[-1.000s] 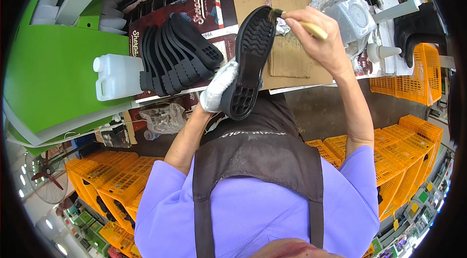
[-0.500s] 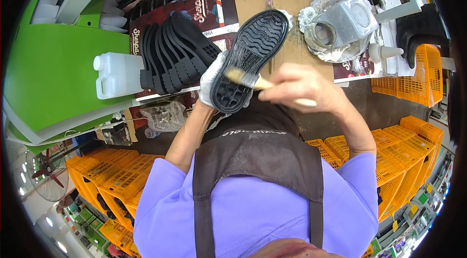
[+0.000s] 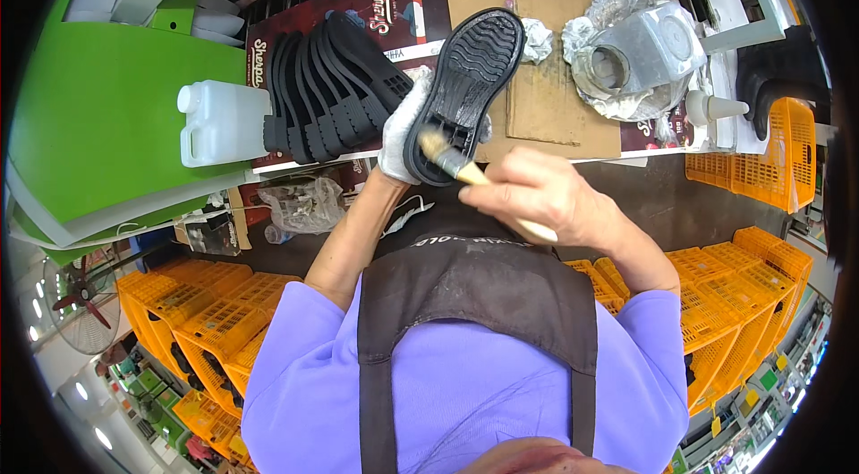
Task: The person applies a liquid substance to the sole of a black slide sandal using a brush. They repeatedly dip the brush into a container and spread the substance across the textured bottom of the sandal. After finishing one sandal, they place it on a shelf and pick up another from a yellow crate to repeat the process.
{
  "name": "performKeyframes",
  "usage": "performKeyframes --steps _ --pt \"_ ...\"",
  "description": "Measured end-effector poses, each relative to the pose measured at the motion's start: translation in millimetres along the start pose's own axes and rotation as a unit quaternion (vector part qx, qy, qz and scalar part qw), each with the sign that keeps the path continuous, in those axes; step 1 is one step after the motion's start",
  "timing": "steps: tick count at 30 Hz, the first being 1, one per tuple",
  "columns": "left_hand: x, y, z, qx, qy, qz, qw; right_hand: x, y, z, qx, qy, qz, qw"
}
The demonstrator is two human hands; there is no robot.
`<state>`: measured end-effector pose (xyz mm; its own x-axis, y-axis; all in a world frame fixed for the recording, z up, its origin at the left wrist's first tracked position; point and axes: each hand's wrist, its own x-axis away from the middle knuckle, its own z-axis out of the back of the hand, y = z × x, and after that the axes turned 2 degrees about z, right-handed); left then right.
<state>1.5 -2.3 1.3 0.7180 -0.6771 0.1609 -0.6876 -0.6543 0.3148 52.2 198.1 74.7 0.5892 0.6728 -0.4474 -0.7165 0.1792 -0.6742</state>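
In a white glove, my left hand (image 3: 407, 130) grips a black shoe sole (image 3: 470, 71) from below, its hollowed inner side facing up. The wavy-ribbed forefoot looks wet and points away from me. My bare right hand (image 3: 537, 192) is closed round the pale handle of a flat paintbrush (image 3: 456, 165). Its bristles press on the heel end of the sole, hiding part of the grid of cavities there. To the left, several more black soles (image 3: 327, 89) lean against one another in a row on printed cardboard.
A white plastic jug (image 3: 224, 123) stands left of the soles, beside a green panel (image 3: 125, 116). Brown cardboard (image 3: 559, 116) covers the bench on the right, near a cut-open clear bottle (image 3: 649, 49) lying in plastic wrap. Orange crates (image 3: 752, 282) are stacked on both sides; a roller conveyor runs behind.
The brush has moved down along the sole, deeper into the heel end, with its handle tilted more steeply. My right hand has shifted lower, while the sole has tipped slightly and risen a little.
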Motion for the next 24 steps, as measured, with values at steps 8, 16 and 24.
performKeyframes --steps 8,16,24 --pt "1.8 1.5 -6.9 -0.015 0.095 -0.013 0.995 -7.0 8.3 21.0 -0.130 0.022 -0.016 0.991" --pt "0.6 2.0 0.1 0.000 -0.004 0.012 1.000 -6.0 33.7 0.3 -0.258 0.360 -0.269 0.856" --pt "-4.2 -2.5 -5.9 0.019 0.038 -0.035 0.999 -3.4 14.0 -13.8 -0.367 0.278 -0.329 0.824"
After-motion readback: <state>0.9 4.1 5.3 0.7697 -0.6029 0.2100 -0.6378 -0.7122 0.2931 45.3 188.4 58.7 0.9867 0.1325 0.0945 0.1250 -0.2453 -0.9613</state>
